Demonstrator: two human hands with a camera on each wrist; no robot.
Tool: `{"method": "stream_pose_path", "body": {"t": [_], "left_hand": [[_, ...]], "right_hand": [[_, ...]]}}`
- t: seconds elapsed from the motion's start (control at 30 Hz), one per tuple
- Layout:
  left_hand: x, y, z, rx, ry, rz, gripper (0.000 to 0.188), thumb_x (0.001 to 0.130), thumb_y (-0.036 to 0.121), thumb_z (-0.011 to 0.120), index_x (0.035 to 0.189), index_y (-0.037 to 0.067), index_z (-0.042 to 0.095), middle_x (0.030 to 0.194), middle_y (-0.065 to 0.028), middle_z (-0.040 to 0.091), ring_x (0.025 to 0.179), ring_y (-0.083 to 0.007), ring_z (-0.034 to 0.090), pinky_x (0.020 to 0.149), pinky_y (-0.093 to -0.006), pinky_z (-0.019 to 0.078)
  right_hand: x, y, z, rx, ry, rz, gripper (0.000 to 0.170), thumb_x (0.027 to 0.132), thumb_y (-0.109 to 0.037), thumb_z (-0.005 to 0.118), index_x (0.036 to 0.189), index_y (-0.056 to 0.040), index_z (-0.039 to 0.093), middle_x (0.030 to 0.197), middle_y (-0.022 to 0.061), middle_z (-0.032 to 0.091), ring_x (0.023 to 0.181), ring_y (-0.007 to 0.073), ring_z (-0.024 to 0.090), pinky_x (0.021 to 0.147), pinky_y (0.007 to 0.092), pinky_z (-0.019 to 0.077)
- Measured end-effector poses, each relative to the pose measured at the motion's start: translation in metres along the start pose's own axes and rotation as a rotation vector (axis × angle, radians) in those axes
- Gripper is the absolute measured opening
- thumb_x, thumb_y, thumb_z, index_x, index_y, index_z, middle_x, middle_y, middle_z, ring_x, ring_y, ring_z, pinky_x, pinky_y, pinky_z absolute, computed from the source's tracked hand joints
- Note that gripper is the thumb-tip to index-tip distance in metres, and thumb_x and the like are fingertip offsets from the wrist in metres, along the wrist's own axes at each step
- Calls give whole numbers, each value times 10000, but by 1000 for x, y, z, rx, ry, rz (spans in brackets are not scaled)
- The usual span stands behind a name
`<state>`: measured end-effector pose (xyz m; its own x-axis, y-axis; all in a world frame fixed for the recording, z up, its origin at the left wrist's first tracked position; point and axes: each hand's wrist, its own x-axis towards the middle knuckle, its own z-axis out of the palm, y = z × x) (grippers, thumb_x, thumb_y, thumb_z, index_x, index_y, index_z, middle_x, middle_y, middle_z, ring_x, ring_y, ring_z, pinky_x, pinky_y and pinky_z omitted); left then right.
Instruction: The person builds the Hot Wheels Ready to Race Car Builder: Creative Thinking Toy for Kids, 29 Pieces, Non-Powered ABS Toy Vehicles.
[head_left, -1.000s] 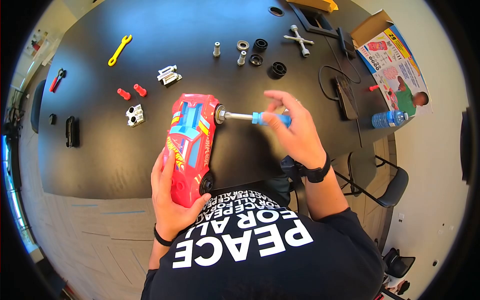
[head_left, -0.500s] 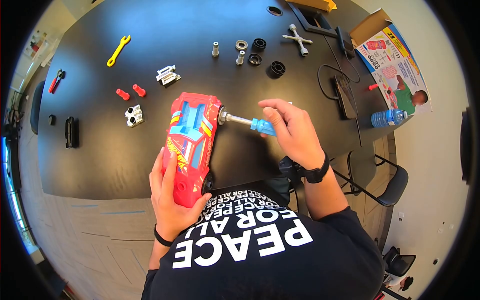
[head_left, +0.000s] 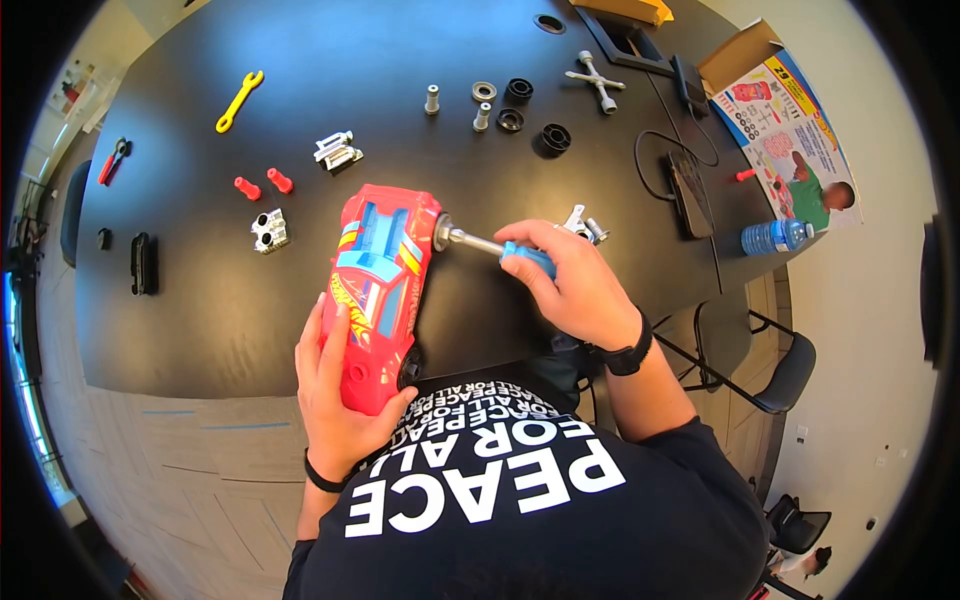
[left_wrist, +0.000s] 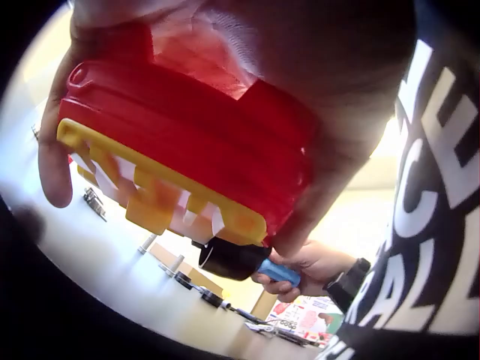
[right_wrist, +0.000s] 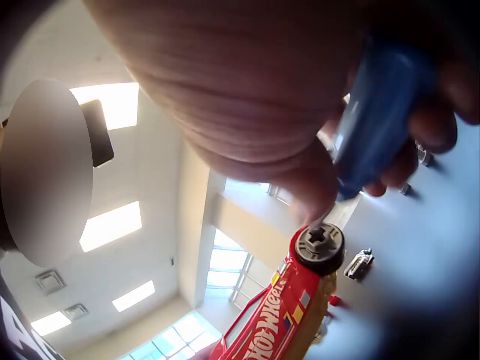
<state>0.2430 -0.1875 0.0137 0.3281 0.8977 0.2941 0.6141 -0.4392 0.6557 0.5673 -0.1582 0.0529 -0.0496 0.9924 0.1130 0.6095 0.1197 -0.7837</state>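
The left hand [head_left: 345, 405] grips the rear part of a red toy car [head_left: 375, 300], thumb by the near black wheel [head_left: 411, 368]. Between the right hand's [head_left: 590, 290] thumb and fingers is the blue handle [head_left: 528, 258] of a screwdriver-like tool, its metal shaft running to the car's far wheel [head_left: 442, 232]. In the right wrist view the blue handle [right_wrist: 382, 112] lies in the fingers and the tip meets the grey hub [right_wrist: 318, 238]. The left wrist view shows the car's red body [left_wrist: 187, 142] against the palm, with the right hand [left_wrist: 315, 264] beyond.
On the black table [head_left: 200, 330] lie a yellow wrench [head_left: 240, 101], silver engine-like parts [head_left: 270, 230], red pegs [head_left: 280, 181], black rings [head_left: 553, 138] and a cross wrench [head_left: 597, 80]. A silver part [head_left: 583, 225] lies behind the right hand. A bottle [head_left: 778, 237] and printed box [head_left: 790, 140] stand right.
The tool's handle has swung toward the person, and the right hand's fingers have closed around it. The right hand has moved lower, uncovering the silver part behind it. The left hand's grip remains.
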Motion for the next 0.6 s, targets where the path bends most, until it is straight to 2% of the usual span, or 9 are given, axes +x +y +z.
{"method": "stream_pose_path", "body": {"t": [0.1,0.13,0.17,0.23,0.33,0.37,0.43,0.5,0.6], "left_hand": [[-6,-14,8,-522,56,-139,1187,770,384,1020,1722,38,402,1687,-226,473,1532,-357,520,1230,-496,464],[-7,-17,10,-521,59,-140,1187,770,384,1020,1722,38,402,1687,-226,473,1532,-357,520,1230,-496,464],[-8,-19,12,-795,54,-205,1188,816,417,984,1739,42,338,1660,-241,496,1478,-370,576,1153,-534,542],[-7,-11,12,-1253,2,-309,1191,889,577,891,1752,62,252,1653,-281,497,1413,-418,639,956,-601,673],[-9,-14,21,-1578,-171,-362,1220,915,802,745,1770,75,265,1713,-289,453,1489,-472,566,1151,-682,530],[-8,-22,15,-1628,-346,-356,1134,980,801,662,1775,87,281,1735,-244,451,1527,-442,538,1237,-654,447],[-20,-35,26,-1551,-286,-361,1083,1012,749,660,1771,73,285,1740,-221,451,1529,-412,542,1242,-611,455],[-22,-52,37,-1416,-282,-335,1023,1050,570,749,1749,-19,288,1736,-152,468,1602,-306,464,1319,-497,357],[6,-28,24,-1267,-284,-348,1108,959,459,894,1750,-4,271,1718,-123,471,1591,-292,466,1311,-434,338]], "right_hand": [[-1,-5,-9,-85,66,4,259,1011,-244,843,1068,-15,735,877,142,703,847,307,694,804,428,539],[0,5,-12,-31,-1,182,267,1010,-253,855,1074,-16,748,869,122,699,842,252,686,795,396,535],[-1,13,-12,24,-66,361,276,1009,-262,867,1079,-17,761,861,101,696,838,197,677,787,363,531],[-2,15,4,258,-82,262,263,1026,-252,853,1100,-9,783,872,77,710,859,154,666,795,334,526],[-6,20,30,716,-240,291,383,1076,-242,807,1344,28,761,1073,59,798,1003,114,698,859,287,546],[-8,12,43,816,-258,254,465,1095,-256,783,1444,36,687,1179,77,797,1074,118,704,900,290,557],[-13,8,53,950,-399,247,693,1130,-282,733,1681,20,441,1462,134,737,1253,141,698,1027,306,570],[-14,-1,61,883,-365,142,705,1127,-272,736,1690,18,424,1476,132,709,1291,153,675,1068,327,554],[-13,1,60,833,-311,45,718,1111,-239,754,1694,12,416,1485,124,675,1345,165,638,1119,355,531]]}}
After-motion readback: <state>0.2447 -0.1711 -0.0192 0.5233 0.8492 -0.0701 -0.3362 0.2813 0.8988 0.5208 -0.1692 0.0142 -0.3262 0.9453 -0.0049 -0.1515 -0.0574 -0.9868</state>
